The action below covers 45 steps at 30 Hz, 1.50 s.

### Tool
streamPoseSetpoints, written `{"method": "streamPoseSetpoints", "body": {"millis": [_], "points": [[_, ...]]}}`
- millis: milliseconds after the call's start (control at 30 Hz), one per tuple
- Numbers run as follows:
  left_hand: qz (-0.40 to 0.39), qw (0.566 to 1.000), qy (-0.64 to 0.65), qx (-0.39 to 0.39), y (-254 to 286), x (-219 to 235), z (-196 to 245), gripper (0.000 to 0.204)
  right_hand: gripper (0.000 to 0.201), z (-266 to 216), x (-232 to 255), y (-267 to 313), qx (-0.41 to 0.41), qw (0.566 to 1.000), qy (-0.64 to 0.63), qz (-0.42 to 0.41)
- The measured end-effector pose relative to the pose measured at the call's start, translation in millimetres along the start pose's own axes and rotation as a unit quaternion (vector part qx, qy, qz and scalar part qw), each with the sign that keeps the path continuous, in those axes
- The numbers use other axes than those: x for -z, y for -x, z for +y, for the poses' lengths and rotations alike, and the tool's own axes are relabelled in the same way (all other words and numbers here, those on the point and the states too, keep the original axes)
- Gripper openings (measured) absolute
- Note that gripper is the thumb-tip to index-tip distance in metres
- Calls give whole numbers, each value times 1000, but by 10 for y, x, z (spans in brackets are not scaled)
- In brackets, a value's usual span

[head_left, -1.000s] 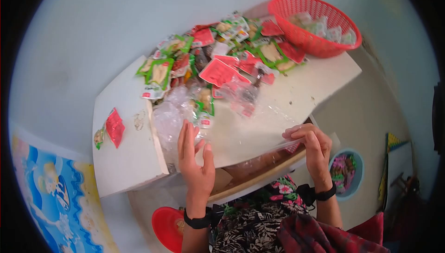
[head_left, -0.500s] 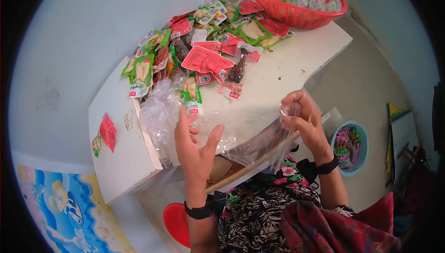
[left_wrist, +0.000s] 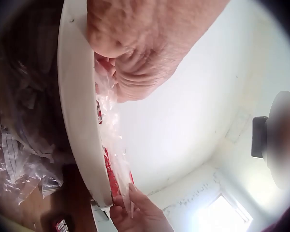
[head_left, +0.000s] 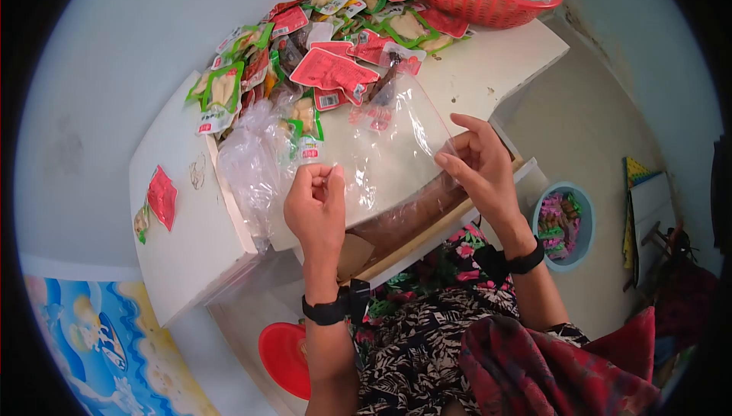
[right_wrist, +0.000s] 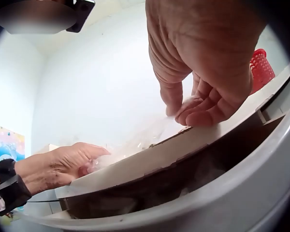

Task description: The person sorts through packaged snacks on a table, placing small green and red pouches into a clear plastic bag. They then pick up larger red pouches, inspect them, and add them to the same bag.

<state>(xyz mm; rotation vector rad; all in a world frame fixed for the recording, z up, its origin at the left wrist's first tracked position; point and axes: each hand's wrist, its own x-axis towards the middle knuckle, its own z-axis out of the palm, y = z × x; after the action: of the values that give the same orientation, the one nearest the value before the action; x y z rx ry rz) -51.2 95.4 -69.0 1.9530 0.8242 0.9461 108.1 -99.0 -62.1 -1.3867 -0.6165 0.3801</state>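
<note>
A clear plastic bag [head_left: 396, 145] is stretched between both hands above the front edge of the white table [head_left: 496, 73]. My left hand [head_left: 316, 206] pinches its left side with curled fingers. At the opposite side my right hand [head_left: 484, 176] holds the film between thumb and fingers, as the right wrist view also shows at the bag's edge [right_wrist: 159, 126]. Beside the left hand lies a bunch of crumpled clear bags [head_left: 252, 157]. Red packets [head_left: 335, 73] and green-edged food packets [head_left: 225, 92] are heaped beyond the bag.
A red plastic basket [head_left: 488, 8] with several clear packets stands at the back right. Below the tabletop a drawer [head_left: 412, 221] is pulled out. On the floor are a blue basin [head_left: 587, 221] of small wrapped items and a red bowl [head_left: 282, 362].
The left hand, its fingers spread before, has closed on the bag's edge. The right hand has lifted its side, so the bag now stands up between the hands. The head view has shifted.
</note>
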Motion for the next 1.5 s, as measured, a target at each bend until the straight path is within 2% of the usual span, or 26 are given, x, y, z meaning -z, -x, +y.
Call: {"method": "streamPoseSetpoints", "body": {"millis": [67, 167, 267, 367, 467, 567, 667, 767, 867, 900, 967, 1000, 1033, 1133, 1233, 1333, 1433, 1500], "points": [[2, 1000, 8, -9, -6, -6, -46, 15, 46, 51, -7, -13, -2, 1000, 17, -11], [22, 997, 67, 4, 15, 13, 56, 15, 34, 180, -47, -17, 30, 998, 27, 43], [49, 994, 96, 11, 19, 23, -6, 15, 25, 147, 16, -30, -9, 997, 9, 82], [77, 989, 122, 8, 11, 23, -18, 15, 20, 168, 132, -32, -1, 995, -41, 88], [124, 972, 197, -24, -28, 6, -130, 21, 19, 107, 217, 1, -5, 992, -27, 123], [118, 968, 221, -32, -31, 48, -185, 26, 21, 133, 288, 5, 0, 989, -66, 129], [166, 972, 137, -89, 135, 63, -42, 24, 23, 130, 234, 13, -8, 990, -56, 128], [57, 978, 19, -200, 306, 181, 343, 25, 22, 111, 169, -23, 0, 991, -40, 124], [-90, 947, -113, -286, 227, 90, 468, 33, 25, 112, 34, -59, 17, 994, -5, 108], [-106, 938, -165, -284, 200, 63, 460, 36, 26, 133, -6, -75, 32, 994, 5, 105], [-142, 911, -265, -281, 161, 0, 419, 44, 30, 94, -44, -60, 45, 986, 131, 91], [-178, 919, -264, -230, 113, 54, 395, 59, 31, 47, -69, -58, 60, 973, 203, 93], [-179, 916, -282, -221, 65, 95, 389, 63, 32, -5, -84, -70, 72, 954, 274, 96], [-194, 909, -319, -184, 6, 231, 385, 80, 26, -97, -45, -147, 72, 939, 329, 72], [-216, 901, -330, -182, -30, 296, 406, 81, 19, -144, -53, -240, 107, 922, 371, 36], [-167, 907, -323, -211, 7, 316, 528, 72, 12, -117, -107, -297, 128, 913, 385, 33], [-75, 950, -248, -175, 103, 257, 712, 53, 11, -117, -144, -281, 130, 920, 365, 58], [-112, 987, -80, -85, 180, 144, 822, 39, 13, -122, -167, -235, 135, 929, 337, 66]]}}
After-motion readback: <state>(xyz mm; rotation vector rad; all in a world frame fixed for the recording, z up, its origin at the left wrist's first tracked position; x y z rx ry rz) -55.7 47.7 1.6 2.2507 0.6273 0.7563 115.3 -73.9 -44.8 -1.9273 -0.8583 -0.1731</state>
